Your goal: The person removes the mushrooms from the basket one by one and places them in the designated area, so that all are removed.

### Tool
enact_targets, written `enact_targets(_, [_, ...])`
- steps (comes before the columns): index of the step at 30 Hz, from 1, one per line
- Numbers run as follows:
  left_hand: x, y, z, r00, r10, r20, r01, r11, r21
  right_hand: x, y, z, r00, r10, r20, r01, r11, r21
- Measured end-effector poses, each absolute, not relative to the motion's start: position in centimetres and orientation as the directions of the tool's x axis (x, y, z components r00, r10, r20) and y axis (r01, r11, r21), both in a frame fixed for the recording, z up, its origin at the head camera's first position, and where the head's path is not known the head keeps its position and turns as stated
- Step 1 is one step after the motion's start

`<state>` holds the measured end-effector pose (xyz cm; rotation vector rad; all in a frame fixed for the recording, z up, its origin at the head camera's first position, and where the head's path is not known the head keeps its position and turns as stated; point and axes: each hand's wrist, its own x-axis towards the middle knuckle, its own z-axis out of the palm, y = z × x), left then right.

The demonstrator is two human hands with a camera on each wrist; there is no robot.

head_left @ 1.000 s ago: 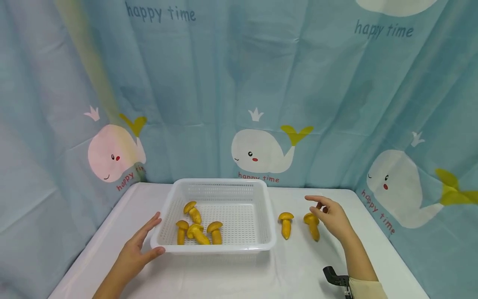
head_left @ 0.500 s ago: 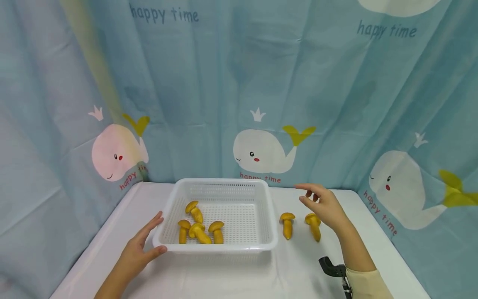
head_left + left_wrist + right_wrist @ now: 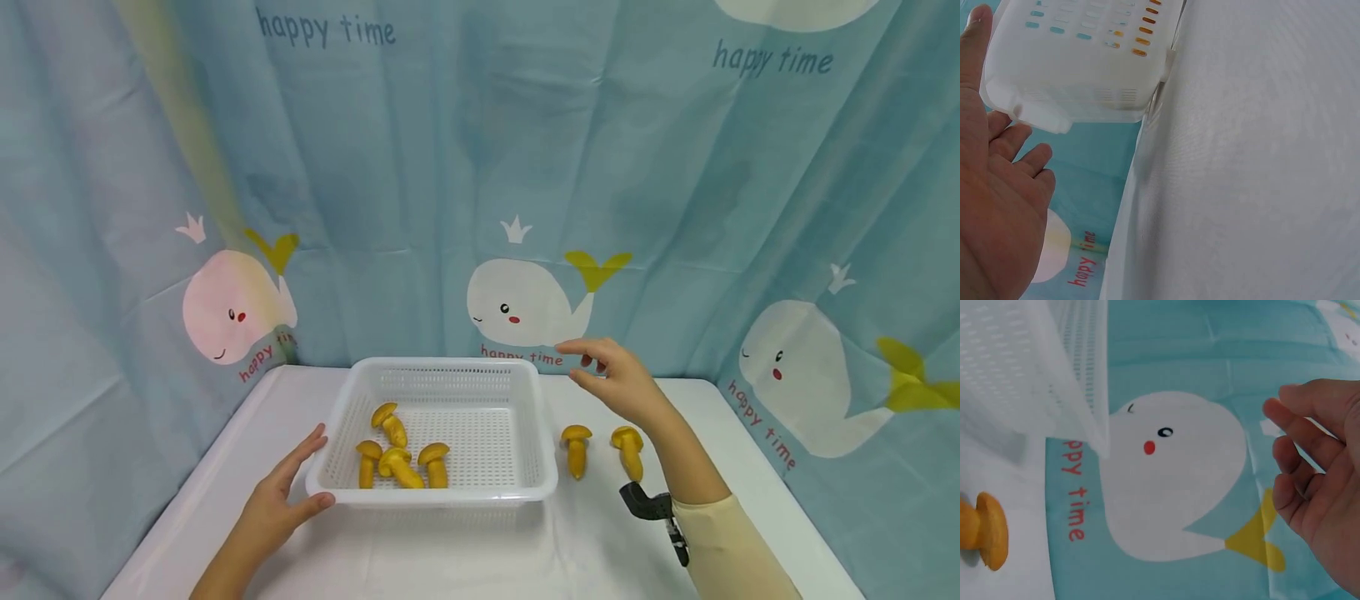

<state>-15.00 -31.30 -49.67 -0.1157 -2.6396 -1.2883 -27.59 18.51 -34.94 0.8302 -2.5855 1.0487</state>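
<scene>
A white plastic basket (image 3: 480, 497) stands on the table, with several yellow mushrooms (image 3: 401, 471) lying in its left half. At the basket's front left corner is my left hand (image 3: 270, 504), thumb at the front rim and fingers along the left side, spread and nearly straight. My right hand (image 3: 618, 383) hangs in the air beyond the basket's right side, holding nothing; in the right wrist view its fingers (image 3: 1300, 434) are loosely bent. Right of the basket, two more mushrooms lie on the table: one nearer the basket (image 3: 576, 450), one farther right (image 3: 628, 450).
A white cloth covers the table (image 3: 450, 558). Behind it and at both sides hangs a blue curtain (image 3: 420, 208) printed with whales. A black camera mount (image 3: 648, 504) sits on my right wrist, above the table near the right mushroom.
My right hand has risen and moved left and away from the right mushroom, towards the basket's far right corner. The left hand, basket and mushrooms have stayed in place.
</scene>
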Motion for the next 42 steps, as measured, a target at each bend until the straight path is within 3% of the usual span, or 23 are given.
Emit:
enact_targets(18, [-15.0,-31.4,-49.8,-0.976,-0.017,0.219,0.163,0.615,0.772,-29.8,12.9,-31.7,-0.695,-0.574,0.433,-0.715,0.489,-0.500])
enact_targets(33, [-15.2,-31.2,-49.9,-0.975,-0.015,0.222,0.169,0.604,0.779,-31.8,6.7,-31.1,-0.616,-0.701,0.360,-0.765,0.423,-0.485])
enact_targets(42, [-15.2,-31.4,-49.9,-0.979,-0.017,0.204,0.152,0.604,0.782,-33.0,1.8,-32.0,-0.602,-0.761,0.241,-0.768,0.471,-0.434])
